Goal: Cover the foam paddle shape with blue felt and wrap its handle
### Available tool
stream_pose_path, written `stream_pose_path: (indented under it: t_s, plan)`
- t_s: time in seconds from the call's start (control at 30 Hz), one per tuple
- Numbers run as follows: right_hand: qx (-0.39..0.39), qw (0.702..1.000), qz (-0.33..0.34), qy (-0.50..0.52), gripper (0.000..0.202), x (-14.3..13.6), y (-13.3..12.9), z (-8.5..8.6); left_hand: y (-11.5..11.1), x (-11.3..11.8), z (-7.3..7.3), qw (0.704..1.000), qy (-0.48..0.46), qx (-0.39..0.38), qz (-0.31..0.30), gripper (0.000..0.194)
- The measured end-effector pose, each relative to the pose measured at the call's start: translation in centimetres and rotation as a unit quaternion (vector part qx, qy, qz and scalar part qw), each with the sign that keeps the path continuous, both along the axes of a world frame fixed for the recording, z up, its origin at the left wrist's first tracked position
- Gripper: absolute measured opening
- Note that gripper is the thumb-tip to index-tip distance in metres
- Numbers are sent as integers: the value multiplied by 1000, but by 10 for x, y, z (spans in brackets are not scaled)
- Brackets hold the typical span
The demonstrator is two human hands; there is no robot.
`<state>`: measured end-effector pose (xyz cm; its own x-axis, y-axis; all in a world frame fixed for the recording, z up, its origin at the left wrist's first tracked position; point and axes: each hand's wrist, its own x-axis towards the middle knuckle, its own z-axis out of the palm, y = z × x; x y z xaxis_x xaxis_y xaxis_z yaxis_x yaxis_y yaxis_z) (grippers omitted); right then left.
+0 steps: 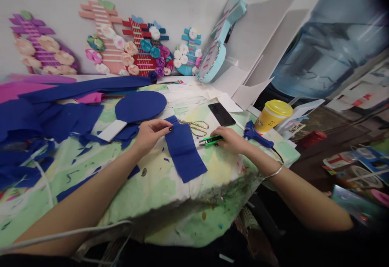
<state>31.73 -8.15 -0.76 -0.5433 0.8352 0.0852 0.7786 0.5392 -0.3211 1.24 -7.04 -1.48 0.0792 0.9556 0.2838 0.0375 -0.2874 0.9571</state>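
Note:
My left hand (153, 135) pinches the upper left edge of a blue strip of felt-like material (185, 151), which hangs down toward the table's front. In my right hand (229, 139) is a green and black utility knife (210, 140), its tip pointing left at the strip, a small distance from it. Gold-handled scissors (199, 127) lie just behind the strip, their blades partly hidden by it. A blue oval piece (140, 105) rests behind my left hand. Left of that hand lies a white block (112, 131) on blue scraps.
A black phone (221, 114), a blue glue gun (258, 136) and a yellow lidded cup (272, 116) stand or lie at the right. Blue sheets (18, 121) cover the left side. Decorated guitar shapes (141, 48) lean on the wall. A white cable (75, 231) crosses the lower left.

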Motion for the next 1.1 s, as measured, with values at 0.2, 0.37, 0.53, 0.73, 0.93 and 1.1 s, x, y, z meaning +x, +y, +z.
stream_pose_path:
  t_s: [0.2, 0.37, 0.53, 0.73, 0.93, 1.1]
  plan:
    - [6, 999, 37, 17, 43, 11, -10, -5, 6, 2, -11, 1000, 19, 7, 11, 21]
    - [22, 999, 28, 9, 41, 15, -13, -8, 5, 6, -9, 998, -56, -22, 13, 23]
    - [19, 1000, -4, -3, 34, 12, -13, -9, -6, 13, 7, 971, -213, -100, -53, 26]
    - [6, 999, 34, 9, 39, 6, -20, -4, -12, 16, 15, 977, -176, -91, -73, 25]
    - [10, 999, 47, 2, 41, 15, -30, -3, 2, 7, 4, 983, -162, -92, -4, 28]
    - [-15, 998, 55, 7, 40, 25, -39, -1, 8, 4, -7, 995, -70, -66, 31, 31]
